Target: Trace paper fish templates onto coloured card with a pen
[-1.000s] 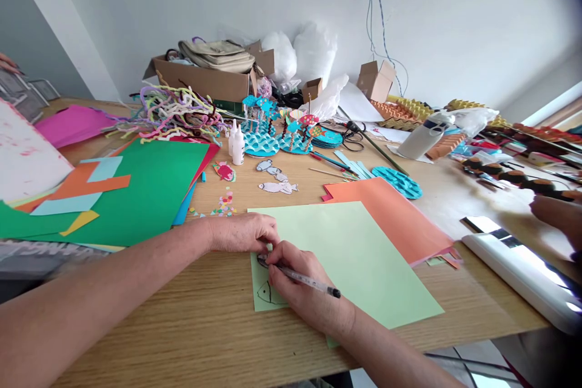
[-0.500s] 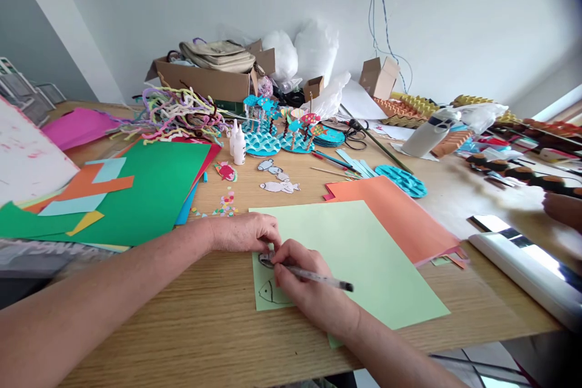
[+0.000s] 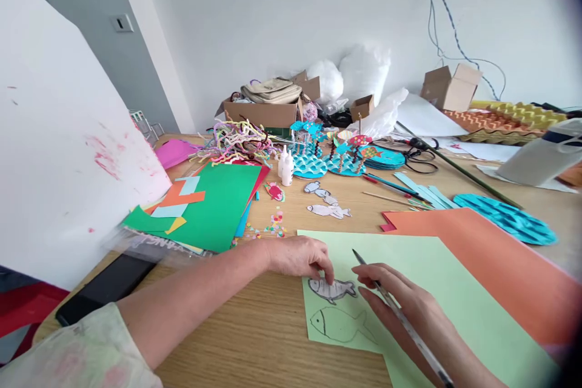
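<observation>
A grey-white paper fish cutout (image 3: 334,290) lies on a light green sheet (image 3: 409,260) near its left edge. The fingertips of my left hand (image 3: 302,257) are bent and press down on the cutout's upper edge. My right hand (image 3: 409,300) grips a pen (image 3: 400,309), its tip pointing up and away, raised off the sheet. Below the cutout, a fish outline (image 3: 339,324) with an eye and a gill line is drawn in dark ink on the green paper. Both hands are over the sheet, the right one just to the right of the fish tail.
Beyond the sheet lie several paper fish (image 3: 328,211), a red fish (image 3: 275,191) and confetti dots (image 3: 277,223). White glue bottles (image 3: 287,168) stand by blue wave crafts (image 3: 309,165). Green paper (image 3: 231,188) is at left, orange paper (image 3: 495,254) at right, a black phone (image 3: 107,288) near the left edge.
My right hand has moved right, off the fish cutout, and the pen tip now points away from me. My left fingers stay on the cutout. The view has turned left.
</observation>
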